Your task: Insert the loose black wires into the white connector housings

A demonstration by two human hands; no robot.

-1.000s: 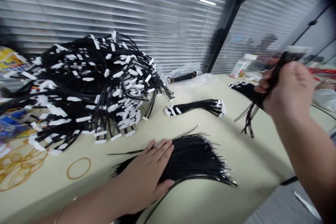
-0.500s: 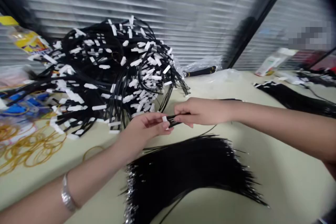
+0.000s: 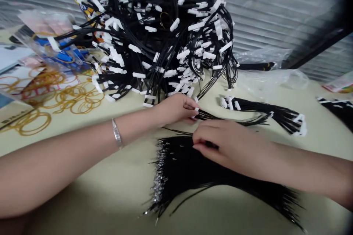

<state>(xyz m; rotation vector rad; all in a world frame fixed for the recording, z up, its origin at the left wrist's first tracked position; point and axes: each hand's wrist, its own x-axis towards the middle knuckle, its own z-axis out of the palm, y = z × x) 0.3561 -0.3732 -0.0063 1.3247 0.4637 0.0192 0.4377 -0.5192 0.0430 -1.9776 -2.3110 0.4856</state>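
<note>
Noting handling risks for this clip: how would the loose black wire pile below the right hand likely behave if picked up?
The black wire pile would probably flex, since it bows across the table. It may shed wires, as a stray strand lies off its near edge and no band shows.

Closed off across the top of the frame by grey horizontal blinds (image 3: 275, 18), banded pale and dark, slightly blurred, and visible again at the upper left. Crossed at the upper right by a dark, slanting post (image 3: 327, 47). Filled below, from left edge to right, by a pale cream-green tabletop (image 3: 104, 180). Lit softly, dimming toward the lower left, and blackened in the upper right corner.
</note>
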